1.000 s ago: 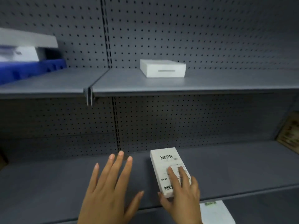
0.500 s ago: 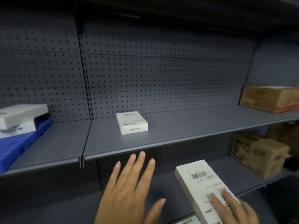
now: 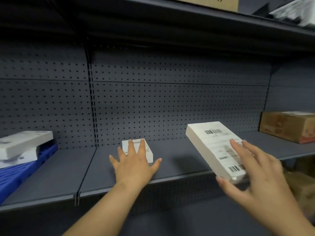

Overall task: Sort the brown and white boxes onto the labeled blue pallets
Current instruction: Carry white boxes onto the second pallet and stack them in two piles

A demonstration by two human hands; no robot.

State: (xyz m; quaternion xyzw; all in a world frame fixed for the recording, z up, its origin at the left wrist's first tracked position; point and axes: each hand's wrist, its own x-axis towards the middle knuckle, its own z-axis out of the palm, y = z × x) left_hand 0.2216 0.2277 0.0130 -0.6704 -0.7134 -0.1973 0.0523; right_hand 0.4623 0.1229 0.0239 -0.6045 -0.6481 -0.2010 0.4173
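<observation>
Across the whole width, a grey shelf (image 3: pixel 59 171) with a perforated back wall (image 3: pixel 170 108) behind it. At the left end of the shelf, a blue pallet (image 3: pixel 20 172), carrying stacked white boxes (image 3: pixel 23 143), the upper one a little askew. At the right end of the shelf, a brown box (image 3: pixel 288 126), partly cut by the picture edge. Above the front right part of the shelf, a long white box (image 3: pixel 209 145) with barcodes on its top face, in the air and tilted, far end higher. Gripped at its near end by the right hand (image 3: pixel 255 169), fingers laid over the label, thumb under the near edge. Over the middle of the shelf, the left hand (image 3: pixel 134 166), palm down, fingers straight and spread wide. Under its fingertips, a small white box (image 3: pixel 148 152), lying flat on the shelf near the back wall; touching or only just above, not possible to tell.
</observation>
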